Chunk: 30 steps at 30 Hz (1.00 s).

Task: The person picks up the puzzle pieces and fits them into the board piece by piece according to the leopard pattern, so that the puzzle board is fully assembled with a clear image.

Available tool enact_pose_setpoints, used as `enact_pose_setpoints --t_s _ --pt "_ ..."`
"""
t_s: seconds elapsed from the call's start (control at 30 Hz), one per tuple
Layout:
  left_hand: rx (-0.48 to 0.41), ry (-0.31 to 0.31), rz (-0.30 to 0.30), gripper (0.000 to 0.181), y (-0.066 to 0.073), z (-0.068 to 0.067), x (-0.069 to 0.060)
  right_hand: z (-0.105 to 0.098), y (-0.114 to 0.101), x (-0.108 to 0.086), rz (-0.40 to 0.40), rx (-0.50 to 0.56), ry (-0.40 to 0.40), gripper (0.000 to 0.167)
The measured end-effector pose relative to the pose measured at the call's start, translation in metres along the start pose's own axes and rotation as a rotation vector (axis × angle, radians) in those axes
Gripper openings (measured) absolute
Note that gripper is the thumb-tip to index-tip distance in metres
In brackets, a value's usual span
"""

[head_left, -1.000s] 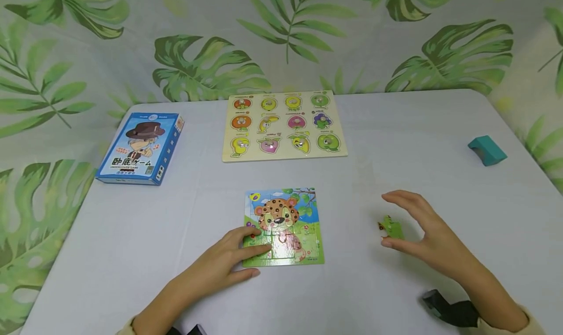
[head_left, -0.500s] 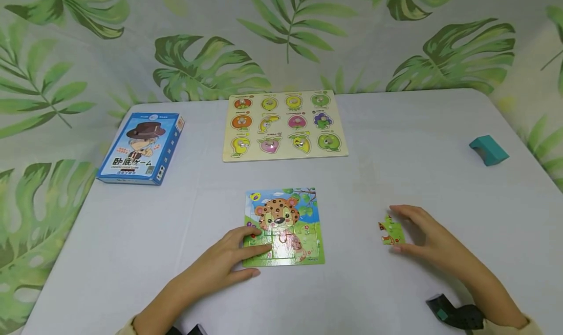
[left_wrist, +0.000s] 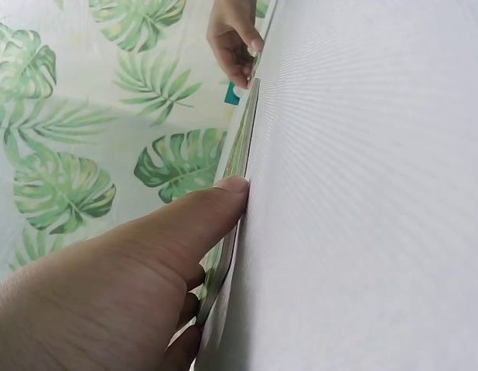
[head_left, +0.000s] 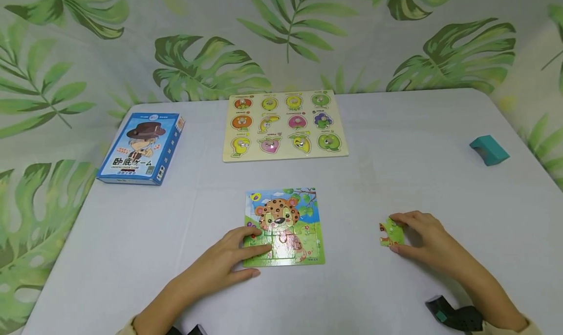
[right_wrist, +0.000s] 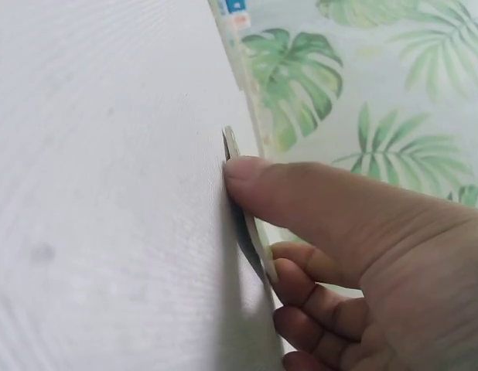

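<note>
A square jigsaw puzzle (head_left: pixel 281 213) with a leopard cub picture lies in the middle of the table in the head view. My left hand (head_left: pixel 228 254) rests on its lower left part, two fingers stretched over the surface and the thumb along the near edge. To the right, my right hand (head_left: pixel 428 240) pinches a green puzzle piece (head_left: pixel 397 231) between thumb and fingers. In the right wrist view the piece (right_wrist: pixel 262 251) is seen edge-on, tilted, with a shadow under it. Glare hides part of the puzzle's lower picture.
Behind the puzzle lies a wooden fruit board (head_left: pixel 281 154). A blue game box (head_left: pixel 138 147) sits at the left. A teal block (head_left: pixel 489 150) stands near the right edge. A leaf-patterned cloth (head_left: pixel 352 47) hangs behind the white table.
My right hand's thumb and fingers have come together from a wide spread onto the puzzle piece, which has shifted and tilted slightly. The left hand stays where it was.
</note>
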<state>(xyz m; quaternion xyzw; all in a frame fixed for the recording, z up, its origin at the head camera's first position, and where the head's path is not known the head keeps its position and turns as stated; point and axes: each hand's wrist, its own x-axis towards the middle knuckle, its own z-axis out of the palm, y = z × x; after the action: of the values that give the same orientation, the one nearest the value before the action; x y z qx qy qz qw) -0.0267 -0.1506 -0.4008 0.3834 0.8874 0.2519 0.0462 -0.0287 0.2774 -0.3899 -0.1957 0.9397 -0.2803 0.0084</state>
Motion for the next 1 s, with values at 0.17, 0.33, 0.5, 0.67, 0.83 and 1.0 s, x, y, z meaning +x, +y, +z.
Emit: enact_pose_setpoints --t_s 0.17,0.33,0.5,0.67,0.83,1.0 --pt "0.0 0.007 0.01 0.046 0.0 0.001 0.0 0.001 -0.004 0.001 -0.015 -0.001 0.033 0.055" --pt "0.005 0.007 0.007 0.045 0.0 0.001 0.0 -0.002 -0.018 0.004 -0.037 0.023 0.062 0.061" --pt "0.016 0.014 0.009 0.045 0.001 0.001 0.0 0.001 -0.042 0.012 -0.075 0.064 0.095 0.062" --pt "0.038 0.027 0.018 0.045 0.001 0.001 0.0 0.012 -0.068 0.027 -0.184 0.115 0.11 0.06" --pt "0.078 0.042 0.011 0.044 0.004 0.002 0.001 0.029 -0.084 0.04 -0.235 0.174 0.053 0.058" --pt "0.156 0.102 0.049 0.039 0.01 0.004 0.004 0.049 -0.091 0.05 -0.193 0.177 -0.036 0.058"
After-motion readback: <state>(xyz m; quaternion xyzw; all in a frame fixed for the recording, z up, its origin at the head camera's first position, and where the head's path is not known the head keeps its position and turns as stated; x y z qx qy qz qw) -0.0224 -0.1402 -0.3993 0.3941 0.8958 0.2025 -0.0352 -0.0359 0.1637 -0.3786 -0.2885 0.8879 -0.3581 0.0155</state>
